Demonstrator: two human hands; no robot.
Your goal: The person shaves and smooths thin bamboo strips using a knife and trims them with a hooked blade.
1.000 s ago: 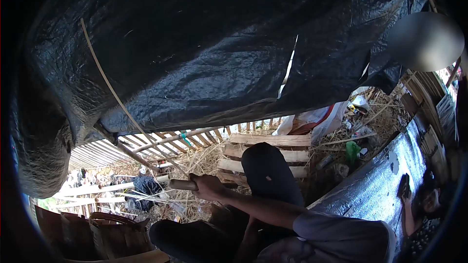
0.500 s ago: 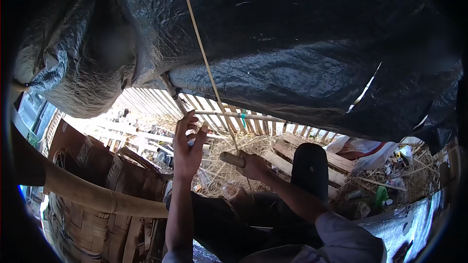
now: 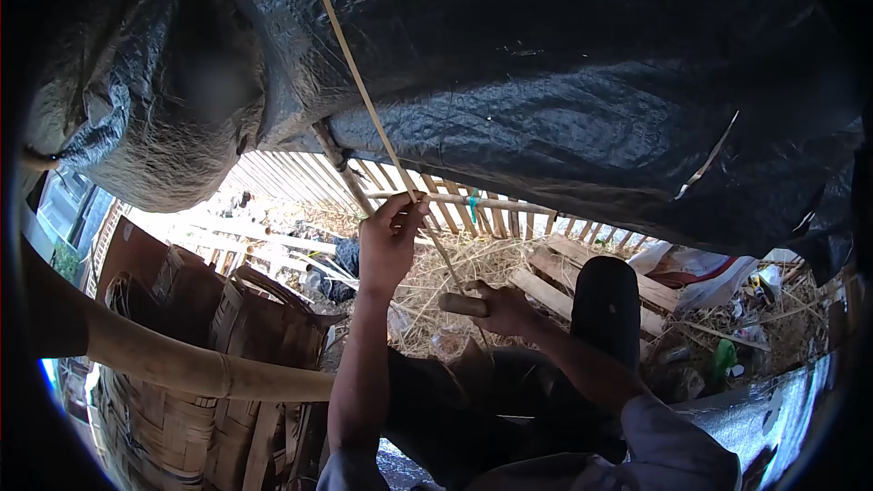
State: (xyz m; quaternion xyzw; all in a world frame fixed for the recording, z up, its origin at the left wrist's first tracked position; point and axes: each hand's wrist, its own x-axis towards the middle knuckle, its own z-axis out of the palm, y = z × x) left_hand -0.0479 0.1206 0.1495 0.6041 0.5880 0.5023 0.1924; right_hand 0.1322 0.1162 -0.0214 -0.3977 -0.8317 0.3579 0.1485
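Observation:
A long thin bamboo strip (image 3: 350,59) slants down from the top of the head view to my lap. My left hand (image 3: 386,250) is closed on it partway along, thumb and fingers pinched together. Lower down on the right, my right hand (image 3: 509,311) grips a tool by its thick, round wooden handle (image 3: 462,305); any blade is hidden. The strip passes right by the fingers of that hand, and its lower end shows just below. Whether the right fingers also press on the strip, I cannot tell.
Black plastic sheeting (image 3: 564,55) hangs low overhead. A thick bamboo pole (image 3: 200,373) crosses at left, before a woven bamboo basket (image 3: 182,427). Beyond stands a slatted fence (image 3: 455,209). Straw, wooden boards (image 3: 546,277) and litter cover the ground around my knee (image 3: 607,309).
My left hand was open beside the strip, and now its fingers are closed on it. The strip's upper part has shifted left. My right hand still holds the wooden handle.

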